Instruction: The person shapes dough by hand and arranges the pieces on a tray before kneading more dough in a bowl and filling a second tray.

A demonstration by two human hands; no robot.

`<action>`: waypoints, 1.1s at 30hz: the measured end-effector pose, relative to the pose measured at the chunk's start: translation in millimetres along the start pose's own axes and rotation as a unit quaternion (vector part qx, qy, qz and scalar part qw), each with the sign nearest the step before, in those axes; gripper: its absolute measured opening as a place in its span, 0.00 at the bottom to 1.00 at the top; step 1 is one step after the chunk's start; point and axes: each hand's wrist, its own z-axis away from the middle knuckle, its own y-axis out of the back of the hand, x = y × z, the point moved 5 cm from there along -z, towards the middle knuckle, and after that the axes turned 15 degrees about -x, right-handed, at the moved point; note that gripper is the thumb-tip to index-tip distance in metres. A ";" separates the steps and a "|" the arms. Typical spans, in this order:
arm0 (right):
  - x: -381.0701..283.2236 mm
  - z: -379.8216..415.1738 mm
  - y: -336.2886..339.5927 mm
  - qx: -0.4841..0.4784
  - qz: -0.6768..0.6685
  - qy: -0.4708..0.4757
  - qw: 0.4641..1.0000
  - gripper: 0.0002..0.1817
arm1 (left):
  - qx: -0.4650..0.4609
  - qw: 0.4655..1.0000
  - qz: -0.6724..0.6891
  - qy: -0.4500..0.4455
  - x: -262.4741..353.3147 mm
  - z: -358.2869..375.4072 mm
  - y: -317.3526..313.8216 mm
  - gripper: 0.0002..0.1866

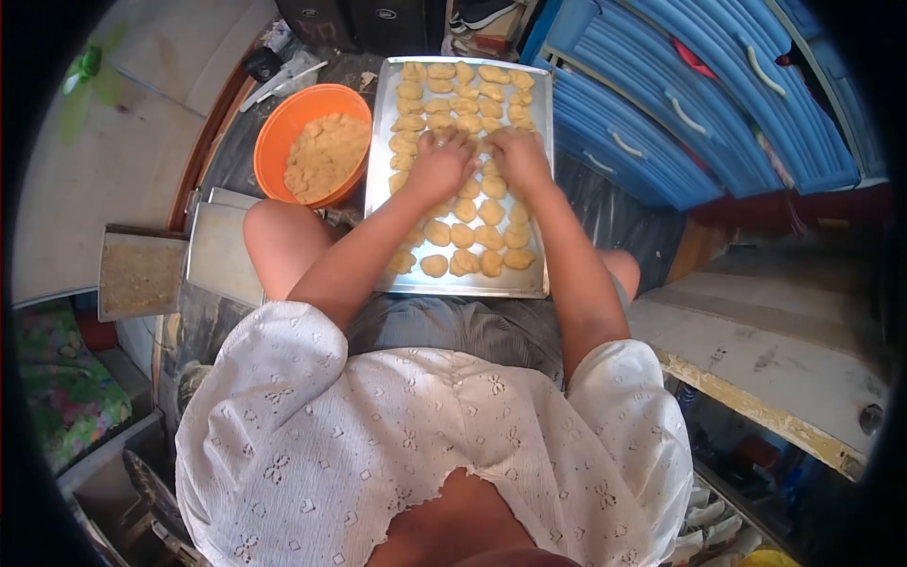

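A metal tray [540,274] lies across my lap, covered with rows of small yellowish dough pieces [434,266]. Over the middle of it, my left hand [446,163] rests on the dough with its fingers bent down, their tips partly hidden. Beside it on the right, my right hand [516,159] also reaches down onto the pieces, and its fingertips are too small to make out. An orange bowl [267,142] holding a mass of dough [326,156] stands left of the tray.
Blue drawers [652,104] rise at the upper right, near the tray. A worn wooden bench [756,364] is at the right. Flat metal sheets [222,246] lie on the left, and black boxes [387,24] stand beyond the tray.
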 end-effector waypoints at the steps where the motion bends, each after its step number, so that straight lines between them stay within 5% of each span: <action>1: -2.3 3.9 0.8 0.006 -0.020 0.005 1.000 0.12 | 0.003 1.000 0.009 0.005 1.9 1.9 0.3 0.26; 4: -19.9 21.0 -4.4 0.055 0.062 -0.018 0.996 0.18 | -0.008 1.000 -0.027 0.006 12.3 14.1 4.3 0.33; 9: -18.3 47.7 -38.4 -0.035 0.142 -0.064 0.987 0.26 | -0.033 0.998 -0.055 -0.012 13.8 24.6 -15.2 0.37; 12: -13.8 49.5 -31.1 -0.021 0.033 -0.045 0.998 0.28 | -0.028 0.999 -0.040 -0.010 16.7 32.0 -7.8 0.38; 16: -30.9 70.3 -27.0 0.014 0.046 -0.063 0.997 0.30 | 0.023 0.999 -0.002 -0.032 24.0 57.5 2.2 0.39; 18: -36.0 76.5 -46.7 -0.076 0.138 -0.096 0.983 0.32 | -0.021 1.000 0.002 -0.021 23.5 68.2 -12.6 0.40; 22: -35.7 73.4 -39.9 -0.138 0.109 -0.113 0.978 0.34 | -0.047 0.999 -0.003 -0.022 22.4 70.0 -23.0 0.41; 28: -40.6 70.3 -22.9 -0.008 0.039 -0.106 0.994 0.34 | -0.011 1.000 0.018 0.004 21.7 85.8 -10.0 0.41; 33: -72.0 50.7 -43.4 -0.014 0.015 -0.058 0.998 0.33 | 0.035 0.998 0.057 -0.001 10.3 97.8 -7.9 0.42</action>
